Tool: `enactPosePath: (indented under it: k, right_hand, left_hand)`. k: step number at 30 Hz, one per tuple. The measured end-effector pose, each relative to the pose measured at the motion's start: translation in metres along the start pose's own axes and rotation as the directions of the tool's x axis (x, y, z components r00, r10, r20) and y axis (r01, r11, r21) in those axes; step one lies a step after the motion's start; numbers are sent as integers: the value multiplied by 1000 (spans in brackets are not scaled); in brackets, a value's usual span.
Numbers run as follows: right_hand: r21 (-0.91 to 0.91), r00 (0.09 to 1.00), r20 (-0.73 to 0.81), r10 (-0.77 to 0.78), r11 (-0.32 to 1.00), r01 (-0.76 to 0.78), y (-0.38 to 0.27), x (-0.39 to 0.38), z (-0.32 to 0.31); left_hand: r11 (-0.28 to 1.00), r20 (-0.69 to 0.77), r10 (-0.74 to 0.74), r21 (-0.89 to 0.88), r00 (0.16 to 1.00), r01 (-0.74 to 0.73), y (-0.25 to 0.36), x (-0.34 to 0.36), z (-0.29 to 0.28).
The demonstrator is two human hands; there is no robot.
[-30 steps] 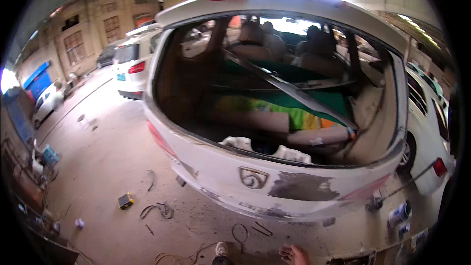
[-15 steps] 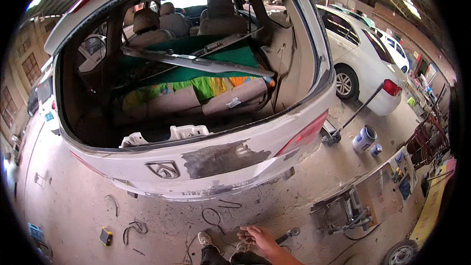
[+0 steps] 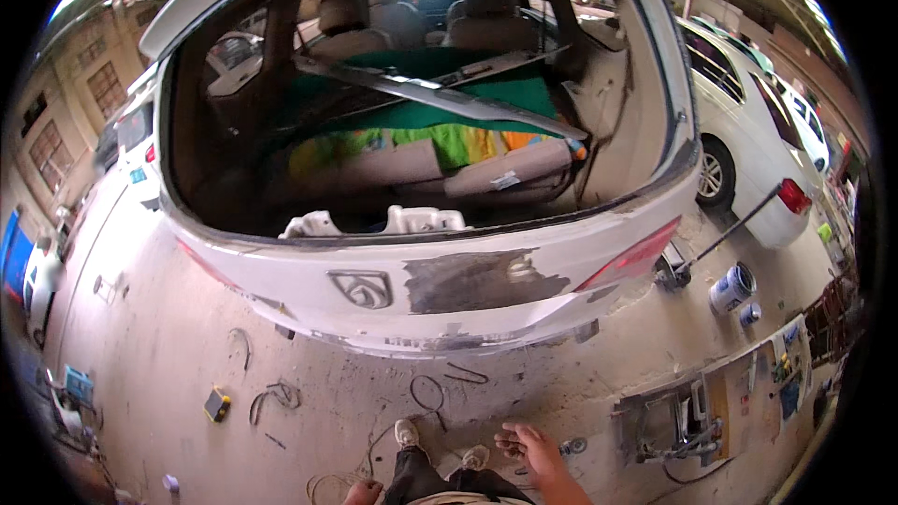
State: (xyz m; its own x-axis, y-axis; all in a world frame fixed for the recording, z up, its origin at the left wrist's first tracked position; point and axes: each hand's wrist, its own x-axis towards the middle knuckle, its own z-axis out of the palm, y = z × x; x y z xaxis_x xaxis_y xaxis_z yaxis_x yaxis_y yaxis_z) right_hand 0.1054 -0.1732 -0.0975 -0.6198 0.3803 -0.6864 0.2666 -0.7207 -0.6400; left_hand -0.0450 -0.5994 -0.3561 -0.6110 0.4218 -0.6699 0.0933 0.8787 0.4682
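My right hand point(image 3: 526, 447) is held out low over the floor, fingers stretched and apart, with nothing in it. Close beside it on the floor lies a small power tool point(image 3: 572, 446), partly hidden by the arm. My left hand point(image 3: 363, 492) just enters at the lower edge; its fingers are too cut off to read. Ahead stands the white car's rear hatch point(image 3: 281, 266), without glass in its window opening. A dark bare patch point(image 3: 468, 282) with ragged edges marks the paint beside the badge point(image 3: 360, 290). Neither hand touches the car.
Through the window opening show rolled mats point(image 3: 510, 168), a green cloth point(image 3: 514, 98) and long trim strips point(image 3: 449, 98). On the right are a white sedan point(image 3: 776, 159), a floor jack point(image 3: 672, 266), a bucket point(image 3: 731, 288) and a panel with tools point(image 3: 739, 402). Cables point(image 3: 428, 393) and a yellow-black box point(image 3: 217, 404) lie on the floor.
The view has shifted, so the car sits further right and higher. My left hand has come into view at the lower edge. My right hand stays open.
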Motion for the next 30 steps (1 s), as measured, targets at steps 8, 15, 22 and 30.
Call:
enactPosePath:
  k: [8, 15, 22, 30]
  right_hand:
    - [-18, 998, -34, -45, 999, 45, -12, -3, 5]
    - [-84, 992, -41, -122, 989, 118, -29, -10, 21]
    - [-97, 993, -19, -115, 989, 112, -10, -13, 28]
    - [-181, 995, -30, -91, 980, 84, -20, -22, 43]
  left_hand:
    - [986, 71, -148, -67, 986, 152, 33, -12, 7]
    - [972, 27, -205, -113, 978, 207, 17, -25, 19]
    - [981, -30, -159, -114, 987, 154, 22, -36, 21]
    - [964, 2, -216, -161, 976, 213, 25, -46, 21]
